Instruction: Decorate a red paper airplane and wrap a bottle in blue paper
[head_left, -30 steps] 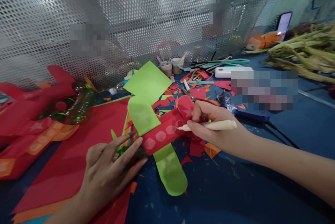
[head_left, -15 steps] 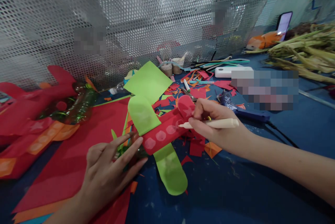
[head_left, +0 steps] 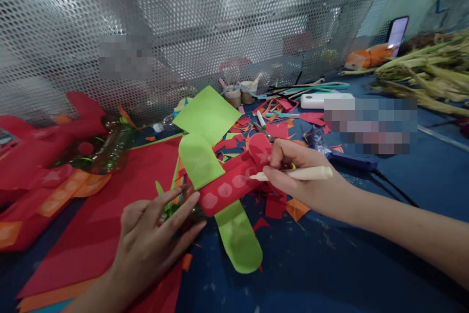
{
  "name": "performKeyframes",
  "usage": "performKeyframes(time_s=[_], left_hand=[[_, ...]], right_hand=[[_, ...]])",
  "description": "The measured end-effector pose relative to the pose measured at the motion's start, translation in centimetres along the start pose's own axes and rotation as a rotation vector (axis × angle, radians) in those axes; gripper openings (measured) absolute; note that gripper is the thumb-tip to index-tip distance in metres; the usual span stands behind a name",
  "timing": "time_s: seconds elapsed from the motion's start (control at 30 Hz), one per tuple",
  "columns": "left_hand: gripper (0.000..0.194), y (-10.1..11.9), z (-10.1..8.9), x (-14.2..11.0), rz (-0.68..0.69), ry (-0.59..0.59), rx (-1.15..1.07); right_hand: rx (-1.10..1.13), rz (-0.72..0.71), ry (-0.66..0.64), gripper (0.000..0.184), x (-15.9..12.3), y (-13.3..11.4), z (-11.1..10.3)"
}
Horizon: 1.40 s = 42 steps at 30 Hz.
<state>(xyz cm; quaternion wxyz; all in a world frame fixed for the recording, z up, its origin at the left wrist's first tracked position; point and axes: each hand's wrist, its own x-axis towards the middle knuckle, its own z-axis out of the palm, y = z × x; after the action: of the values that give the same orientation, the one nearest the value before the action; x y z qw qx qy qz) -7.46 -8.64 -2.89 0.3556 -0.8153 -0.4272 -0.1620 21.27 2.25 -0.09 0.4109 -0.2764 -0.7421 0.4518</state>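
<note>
A toy plane made of a plastic bottle has a red body [head_left: 227,187] with pale round spots in a row, lime-green wings [head_left: 240,242] and a red tail piece [head_left: 260,147] marked with a star. My left hand [head_left: 157,235] is closed round the bottle end of the plane, its fingers over the bottle and against the red edge. Between the thumb and fingers of my right hand [head_left: 298,169] is a white marker [head_left: 311,173]. Its tip touches the red body beside the spots, near the tail.
Red craft sheets [head_left: 120,220] lie at left beside finished-looking red planes [head_left: 32,156]. Behind are a green sheet [head_left: 208,113], coloured scraps [head_left: 276,205], scissors [head_left: 264,131] and a perforated metal screen [head_left: 190,25]. A blue glue gun [head_left: 351,160] with a cord lies at right.
The white marker and my right hand have shifted very slightly left, the tip still on the red body. My left hand and the plane stay in place.
</note>
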Motion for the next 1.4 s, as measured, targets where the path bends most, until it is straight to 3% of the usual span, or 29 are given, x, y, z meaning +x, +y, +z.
performKeyframes(time_s=[1.4], left_hand=[[0.055,-0.02,-0.19,0.14,-0.035,-0.006,0.003]], right_hand=[[-0.036,-0.006,-0.002,0.022,0.04,-0.23,-0.05]])
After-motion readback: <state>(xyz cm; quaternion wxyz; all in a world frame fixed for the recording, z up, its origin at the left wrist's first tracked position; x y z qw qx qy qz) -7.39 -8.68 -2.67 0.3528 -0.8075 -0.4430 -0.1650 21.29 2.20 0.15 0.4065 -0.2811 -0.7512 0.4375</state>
